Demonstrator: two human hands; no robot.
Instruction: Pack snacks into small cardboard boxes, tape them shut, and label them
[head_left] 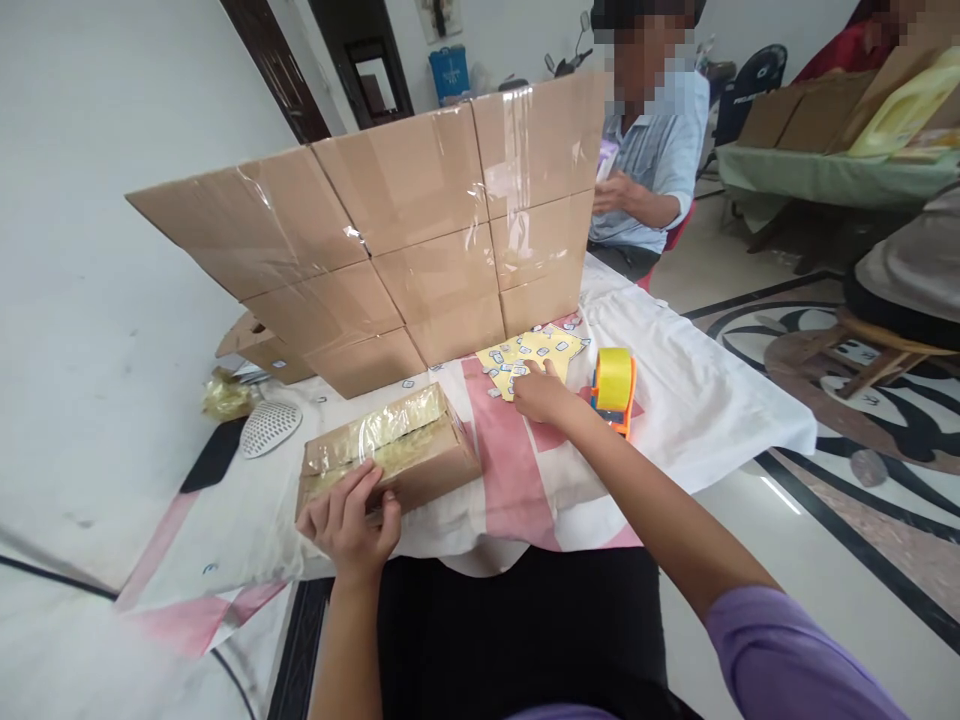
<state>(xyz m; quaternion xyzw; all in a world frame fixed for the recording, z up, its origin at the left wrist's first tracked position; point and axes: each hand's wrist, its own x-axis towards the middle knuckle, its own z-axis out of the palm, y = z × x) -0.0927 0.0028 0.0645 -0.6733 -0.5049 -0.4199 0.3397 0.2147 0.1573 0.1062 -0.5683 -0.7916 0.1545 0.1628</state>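
Observation:
A cardboard box [442, 450], sealed along its top with shiny yellowish tape, lies on the table in front of me. My left hand [349, 515] grips its near left part, fingers over the top edge and thumb against the near side. Farther right, my right hand [538, 390] is over a yellow sheet [559, 347] strewn with small pale pieces. Its fingers are bent together at the sheet's surface; whether a piece is between them is too small to tell. Beside this hand stands an orange tape dispenser [628, 400] with a yellow tape roll [614, 378].
A tall taped cardboard divider [435, 240] stands across the table behind the box. At the left lie a perforated white object [271, 428], a black flat item [214, 455] and crumpled tape [227, 396]. Across the table a person [660, 160] sits; another table [832, 180] carries cardboard.

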